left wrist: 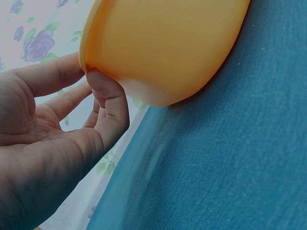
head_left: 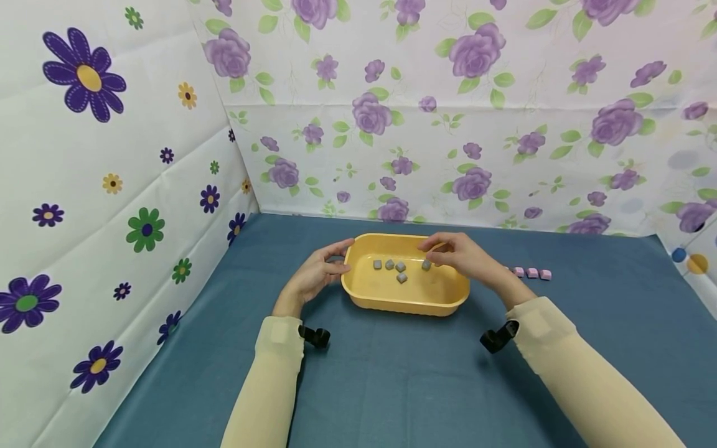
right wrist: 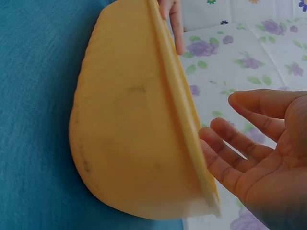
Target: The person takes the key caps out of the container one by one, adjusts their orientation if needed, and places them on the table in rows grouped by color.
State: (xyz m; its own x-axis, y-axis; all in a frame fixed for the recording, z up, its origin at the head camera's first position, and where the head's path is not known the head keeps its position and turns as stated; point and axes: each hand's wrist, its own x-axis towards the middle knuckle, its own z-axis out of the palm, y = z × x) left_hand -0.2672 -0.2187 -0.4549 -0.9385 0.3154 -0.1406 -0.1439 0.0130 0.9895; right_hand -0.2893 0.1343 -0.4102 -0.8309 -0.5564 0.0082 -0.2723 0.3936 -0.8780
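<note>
A yellow plastic tub (head_left: pixel 403 303) stands on the blue cloth, and several small grey cubes (head_left: pixel 401 278) lie loose on its floor. At its left end, my left hand (head_left: pixel 317 272) holds the rim with thumb and fingers; the left wrist view shows the thumb (left wrist: pixel 108 88) against the rim from outside. My right hand (head_left: pixel 456 252) hovers over the tub's right end, fingers bent loosely above one grey cube (head_left: pixel 426 265). In the right wrist view a gap shows between thumb and fingers of the right hand (right wrist: pixel 259 143), with nothing held there.
A row of small pink cubes (head_left: pixel 531 273) lies on the blue cloth (head_left: pixel 358 373) to the right, partly hidden behind the right wrist. Flower-printed sheets (head_left: pixel 392 155) stand behind the table and along its left side.
</note>
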